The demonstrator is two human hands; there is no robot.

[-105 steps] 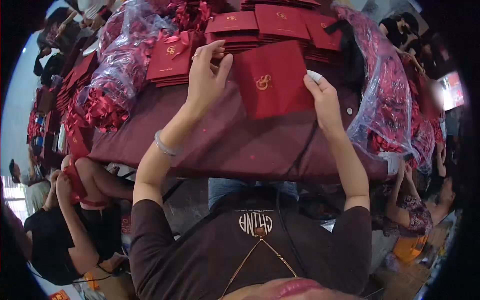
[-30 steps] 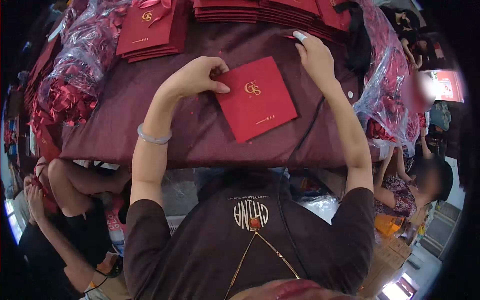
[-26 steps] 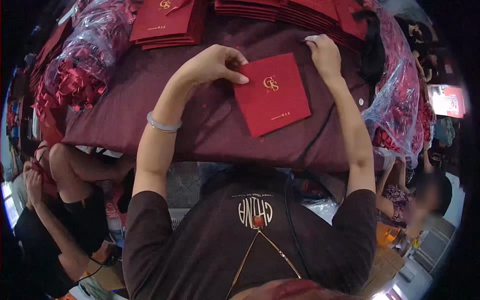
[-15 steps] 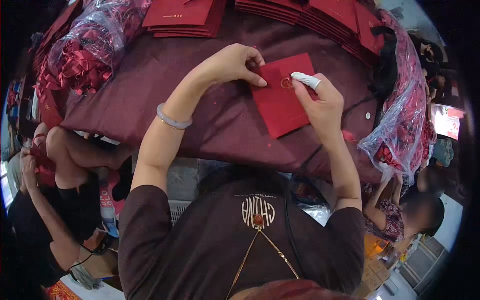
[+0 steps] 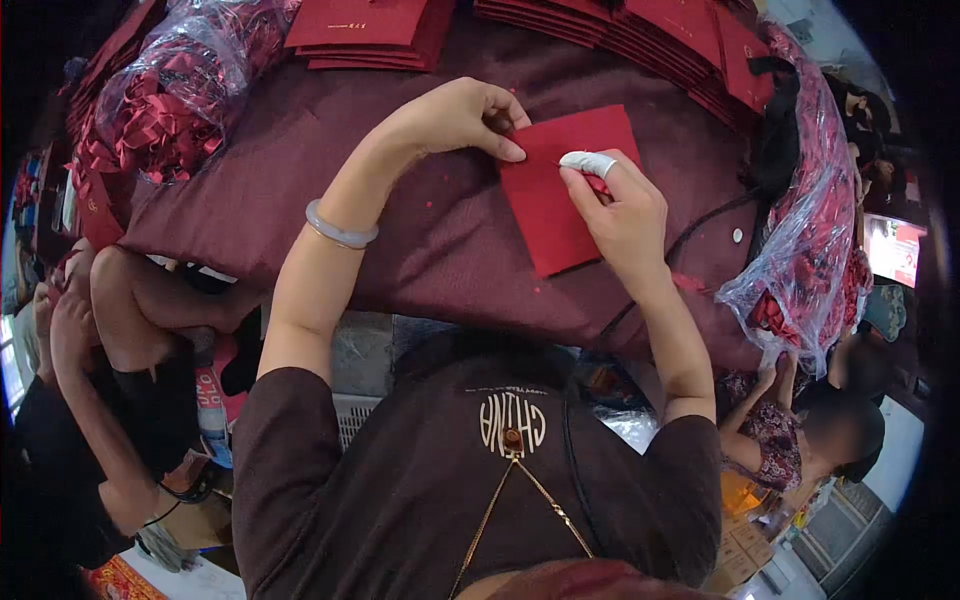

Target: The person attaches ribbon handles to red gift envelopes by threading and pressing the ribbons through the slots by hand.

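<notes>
A red card or envelope (image 5: 560, 222) lies at a slant on the cloth-covered table, its visible face plain. At its upper left corner, my left hand (image 5: 465, 118) pinches the edge between thumb and fingers; a pale bangle circles that wrist. My right hand (image 5: 630, 210) is closed over the card's upper right part, thumb and index finger together at its surface. A white finger cover (image 5: 588, 162) sheathes the index finger. A bit of red shows beneath those fingers, but I cannot make out what they hold.
Stacks of red envelopes (image 5: 365, 28) line the far edge, with more (image 5: 660, 45) at the right. Plastic bags of red ribbon pieces stand left (image 5: 165, 125) and right (image 5: 790, 290). A black strap (image 5: 715, 208) crosses the cloth. People sit at both sides.
My right hand has shifted slightly left and up across the card. The gold emblem and small lettering seen before no longer show. My left hand stays at the corner.
</notes>
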